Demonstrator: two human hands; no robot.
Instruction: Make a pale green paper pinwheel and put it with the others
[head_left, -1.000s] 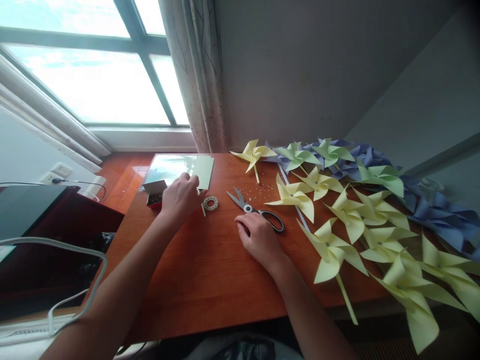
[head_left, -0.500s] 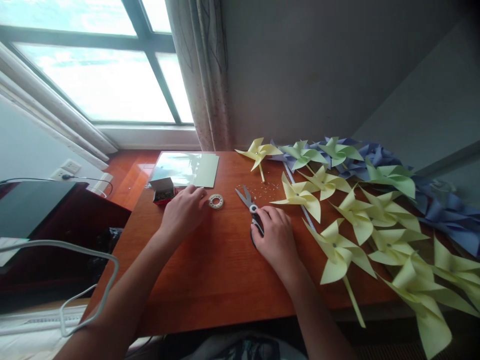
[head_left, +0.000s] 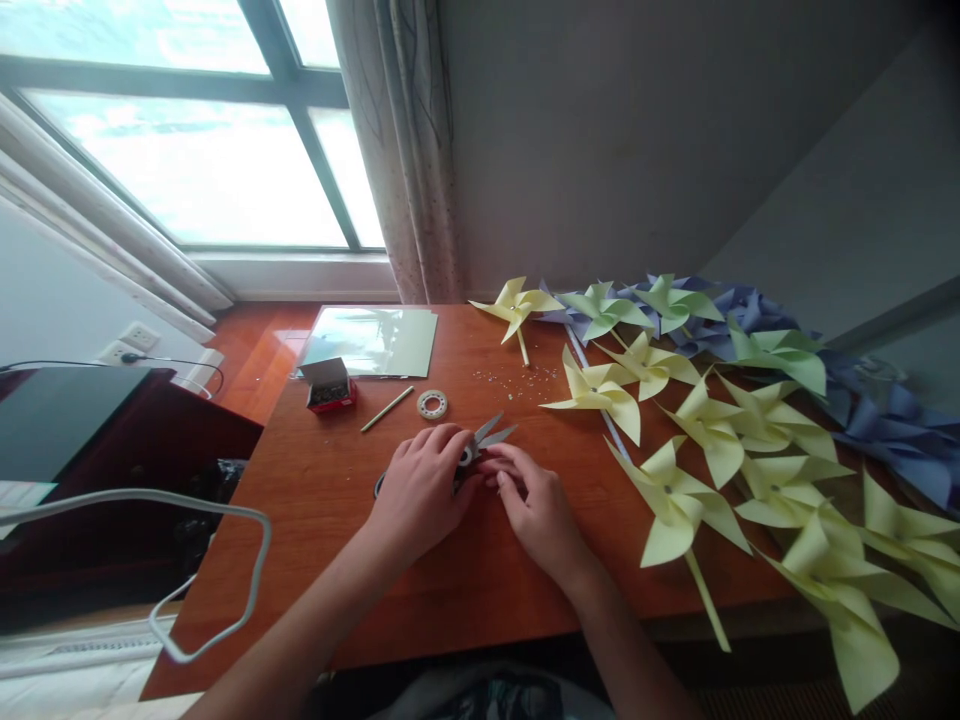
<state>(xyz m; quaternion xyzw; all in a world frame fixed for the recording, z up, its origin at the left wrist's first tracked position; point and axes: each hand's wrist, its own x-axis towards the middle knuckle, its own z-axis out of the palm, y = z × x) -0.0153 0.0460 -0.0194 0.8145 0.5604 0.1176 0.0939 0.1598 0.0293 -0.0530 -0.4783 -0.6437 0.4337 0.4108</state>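
Observation:
A pair of scissors [head_left: 486,438] lies at the middle of the wooden table [head_left: 420,590], blades slightly apart and pointing up to the right. My left hand [head_left: 420,490] covers its handles and grips them. My right hand [head_left: 536,505] touches the scissors just below the pivot, fingers curled around it. A thin pale stick [head_left: 387,409] lies freely on the table beyond my left hand, beside a small roll of tape [head_left: 433,404].
A red box of pins [head_left: 328,385] and a pale green paper sheet [head_left: 371,342] sit at the far left. Several yellow, green and blue paper pinwheels [head_left: 675,500] cover the right side. A white cable [head_left: 210,560] hangs at the left edge.
My right hand dragged the scissors left towards me. My left hand left the stick on the table and came over onto the scissor handles.

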